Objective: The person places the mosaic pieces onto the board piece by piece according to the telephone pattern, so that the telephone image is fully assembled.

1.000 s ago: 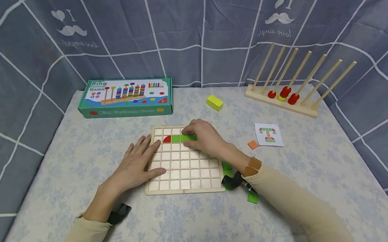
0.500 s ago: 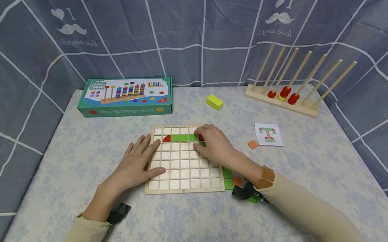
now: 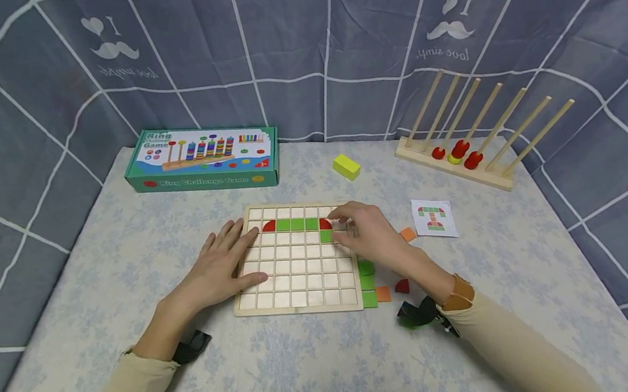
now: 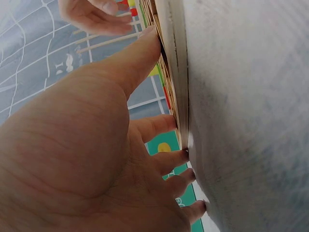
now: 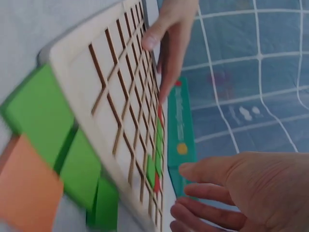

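Observation:
A wooden grid board (image 3: 291,282) lies on the table. Along one of its upper rows run a red quarter-round piece (image 3: 269,226), several green squares (image 3: 296,225) and another red quarter-round piece (image 3: 325,224). One green square (image 3: 326,237) sits in the cell below the right red piece. Spread fingers of my left hand (image 3: 220,268) rest on the board's left edge, thumb on the grid. My right hand (image 3: 373,234) hovers at the board's right side beside the right red piece; its loosely bent fingers hold nothing in the right wrist view (image 5: 217,198).
Green tiles (image 3: 369,299), an orange tile (image 3: 383,294) and a red quarter-round tile (image 3: 402,286) lie right of the board. A pattern card (image 3: 434,218) lies beyond, beside another orange tile (image 3: 408,234). Behind are a green box (image 3: 202,160), yellow block (image 3: 347,166) and peg rack (image 3: 452,164).
My right hand has moved right, off the row of pieces, uncovering the right red quarter-round piece and the green square below it. My left hand has stayed in place.

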Demonstrator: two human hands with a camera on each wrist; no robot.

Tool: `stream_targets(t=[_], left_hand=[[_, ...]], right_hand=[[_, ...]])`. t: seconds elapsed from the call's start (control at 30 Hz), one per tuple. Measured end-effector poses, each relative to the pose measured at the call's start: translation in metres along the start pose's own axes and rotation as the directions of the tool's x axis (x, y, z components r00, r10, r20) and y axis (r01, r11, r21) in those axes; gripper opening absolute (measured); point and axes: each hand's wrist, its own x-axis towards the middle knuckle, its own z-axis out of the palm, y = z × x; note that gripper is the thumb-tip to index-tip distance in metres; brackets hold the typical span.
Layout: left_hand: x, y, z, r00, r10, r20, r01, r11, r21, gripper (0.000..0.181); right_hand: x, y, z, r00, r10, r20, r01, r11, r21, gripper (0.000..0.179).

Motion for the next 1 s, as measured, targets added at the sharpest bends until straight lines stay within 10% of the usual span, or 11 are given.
stream_targets(t=[1.0], left_hand=[[0.000, 0.002, -0.002, 1.000, -0.005, 0.015, 0.005, 1.000, -0.001, 0.091]], right_hand=[[-0.061, 0.074, -0.055, 0.988, 0.157, 0.004, -0.154, 0.976, -0.155, 0.030]])
